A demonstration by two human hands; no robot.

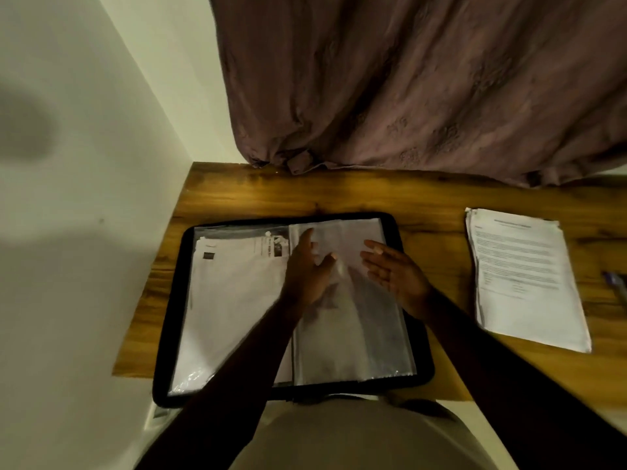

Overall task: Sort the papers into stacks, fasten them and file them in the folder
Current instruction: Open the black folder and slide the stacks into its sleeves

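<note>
Folder (pixel 171 317) open; left hand (pixel 307 269), right hand (pixel 393 269) over clear sleeve (pixel 356 344), fingers straight, empty. Advise spreading sleeve mouth wide before feeding paper stack (pixel 529 276).

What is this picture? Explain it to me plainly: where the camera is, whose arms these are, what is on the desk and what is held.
There is no machine here: a person works with bare hands. The one picture comes from a camera worn on their head, looking down. On the wooden desk lies an open black folder with clear plastic sleeves; filed papers sit in its left side. The left hand and right hand are over the right-hand sleeves, fingers straight, gripping nothing. To the right lies a stack of printed papers, and beyond it a pen at the picture's edge. A curtain hangs behind.
</note>
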